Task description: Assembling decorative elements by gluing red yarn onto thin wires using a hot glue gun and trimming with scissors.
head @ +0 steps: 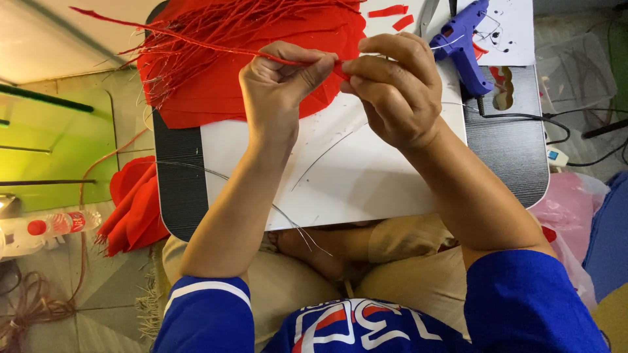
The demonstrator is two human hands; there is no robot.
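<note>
Both the left hand (281,82) and right hand (396,88) pinched a thin red-wrapped wire stem (196,42) with closed fingers above the white board surface (366,176).

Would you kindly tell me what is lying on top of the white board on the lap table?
On the white board lie red paper, red-wrapped stems, thin bare wires and a purple glue gun. Both hands hide the part beneath them.

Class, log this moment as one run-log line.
left hand: pinches red stem | right hand: pinches its end | glue gun: lying idle
</note>
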